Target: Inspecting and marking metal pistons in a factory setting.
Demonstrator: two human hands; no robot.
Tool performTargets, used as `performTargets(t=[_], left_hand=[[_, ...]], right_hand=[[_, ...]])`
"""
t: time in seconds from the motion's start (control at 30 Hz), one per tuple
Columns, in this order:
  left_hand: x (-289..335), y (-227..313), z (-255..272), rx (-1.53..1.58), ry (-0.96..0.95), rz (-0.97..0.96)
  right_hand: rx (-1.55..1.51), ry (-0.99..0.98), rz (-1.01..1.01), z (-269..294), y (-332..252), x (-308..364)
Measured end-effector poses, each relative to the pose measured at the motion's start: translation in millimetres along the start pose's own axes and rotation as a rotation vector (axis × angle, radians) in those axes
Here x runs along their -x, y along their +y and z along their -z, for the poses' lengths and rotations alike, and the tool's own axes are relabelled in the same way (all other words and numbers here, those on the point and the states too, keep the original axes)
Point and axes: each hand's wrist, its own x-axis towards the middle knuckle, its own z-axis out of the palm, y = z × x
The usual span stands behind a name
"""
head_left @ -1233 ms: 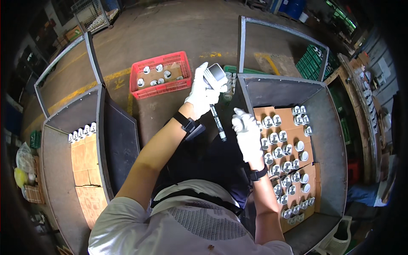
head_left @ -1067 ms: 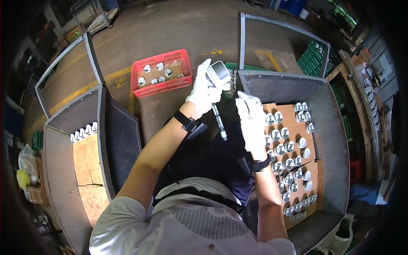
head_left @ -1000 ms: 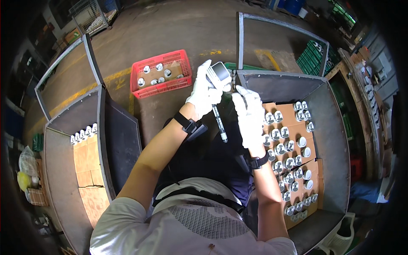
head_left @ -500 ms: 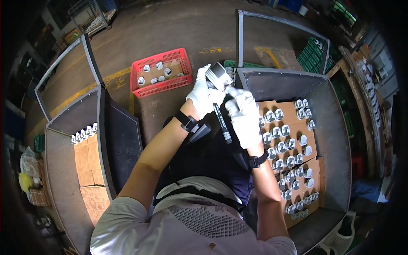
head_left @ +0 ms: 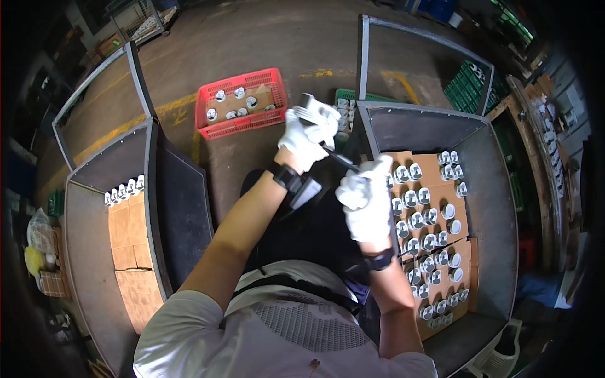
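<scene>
My left hand [head_left: 301, 142], in a white glove, is closed round a silver metal piston [head_left: 313, 113] held above my lap. A black marker pen [head_left: 341, 160] slants from beneath this hand toward my right hand. Its right end reaches close to the right fingertips; whether they touch it is unclear. My right hand [head_left: 368, 198], also gloved in white, is lower and to the right, beside the right-hand metal bin. Its fingers look curled but are smeared by motion, so what they hold, if anything, cannot be made out.
At right, a metal bin [head_left: 485, 189] holds rows of pistons [head_left: 430, 216] on cardboard. Another bin [head_left: 88, 227] at left has cardboard [head_left: 129, 230] and a short piston row. Ahead on the floor stand a red crate [head_left: 242, 129] with several pistons and a green crate [head_left: 372, 96].
My right hand has moved down and away from the piston. The marker pen has swung from hanging steeply to slanting rightward. The piston has tipped and shifted slightly left in my left hand.
</scene>
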Motion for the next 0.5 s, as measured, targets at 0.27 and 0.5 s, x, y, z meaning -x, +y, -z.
performTargets(t=[0.27,0.5], left_hand=[[19.4,21.9,1.0,-0.393,0.446,-0.152],[18.0,-8.0,9.8,-0.538,0.504,-0.295]], right_hand=[[1.281,0.072,0.261,-58.5,-30.8,5.0],[1.658,-0.185,0.367,-56.7,-11.8,-14.9]])
